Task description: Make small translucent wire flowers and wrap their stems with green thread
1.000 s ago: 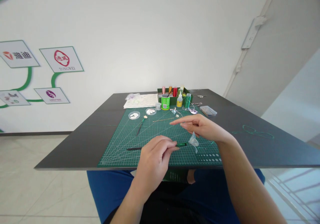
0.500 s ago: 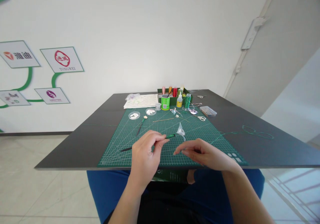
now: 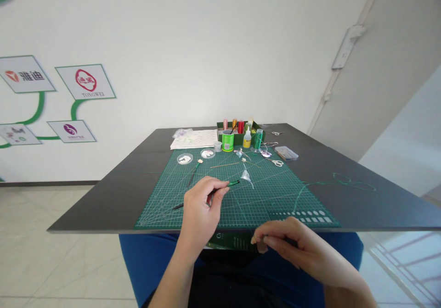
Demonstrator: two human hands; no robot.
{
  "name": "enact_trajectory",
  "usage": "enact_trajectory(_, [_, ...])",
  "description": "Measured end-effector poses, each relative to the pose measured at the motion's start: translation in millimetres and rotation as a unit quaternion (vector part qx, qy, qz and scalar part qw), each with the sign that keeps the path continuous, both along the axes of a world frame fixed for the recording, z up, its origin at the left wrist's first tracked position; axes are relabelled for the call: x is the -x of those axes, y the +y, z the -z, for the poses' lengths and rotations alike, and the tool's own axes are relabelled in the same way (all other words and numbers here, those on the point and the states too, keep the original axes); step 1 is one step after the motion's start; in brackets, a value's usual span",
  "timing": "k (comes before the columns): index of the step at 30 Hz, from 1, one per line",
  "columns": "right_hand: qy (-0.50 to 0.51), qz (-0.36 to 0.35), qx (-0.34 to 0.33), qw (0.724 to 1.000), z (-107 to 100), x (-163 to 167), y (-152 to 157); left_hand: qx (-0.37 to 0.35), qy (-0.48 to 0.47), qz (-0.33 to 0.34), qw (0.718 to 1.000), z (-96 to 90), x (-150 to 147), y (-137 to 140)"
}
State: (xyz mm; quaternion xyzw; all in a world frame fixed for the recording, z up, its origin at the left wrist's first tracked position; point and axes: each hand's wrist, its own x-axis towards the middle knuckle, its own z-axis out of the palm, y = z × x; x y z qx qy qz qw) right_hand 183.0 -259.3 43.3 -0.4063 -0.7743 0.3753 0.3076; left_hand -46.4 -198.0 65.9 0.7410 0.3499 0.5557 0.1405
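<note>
My left hand (image 3: 201, 202) pinches a slim dark stick (image 3: 178, 206). Green wrapping (image 3: 234, 182) covers the stick's far end, which points right past my fingertips. Just beyond that end is a pale, see-through petal-like piece (image 3: 245, 176); whether it is joined to the stick I cannot tell. My right hand (image 3: 292, 243) is low, by the table's front edge, with thumb and fingers closed together. A green thread (image 3: 300, 192) runs from the right side of the table down to this hand. Its end in the fingers is hidden.
A green cutting mat (image 3: 158, 202) lies on the dark table. On it are a flower-tipped stick (image 3: 195, 170), two shallow dishes (image 3: 185, 159) and scissors (image 3: 276, 163). Farther back stand a green can (image 3: 228, 141), a glue bottle (image 3: 247, 139), a thread spool (image 3: 258, 139) and a clear case (image 3: 286, 153).
My right hand has moved down toward me and slightly right, and the near part of the green thread has shifted with it. The stick's green end and the pale piece have moved slightly up-left.
</note>
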Motion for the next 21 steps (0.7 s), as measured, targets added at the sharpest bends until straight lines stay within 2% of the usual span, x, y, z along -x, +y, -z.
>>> enact_trajectory(9, [-0.029,0.04,-0.053,0.997,-12.1,5.0,-27.0,-0.061,0.052,-0.02,0.997,6.9,-2.8,5.8])
enact_trajectory(15, [-0.012,0.017,-0.077,0.997,-25.9,6.9,-29.0,-0.079,0.079,-0.015,0.994,8.1,-4.2,5.8])
enact_trajectory(21, [0.072,-0.045,-0.096,0.992,-36.9,7.0,-14.4,-0.089,0.101,-0.01,0.991,10.8,-6.2,5.2])
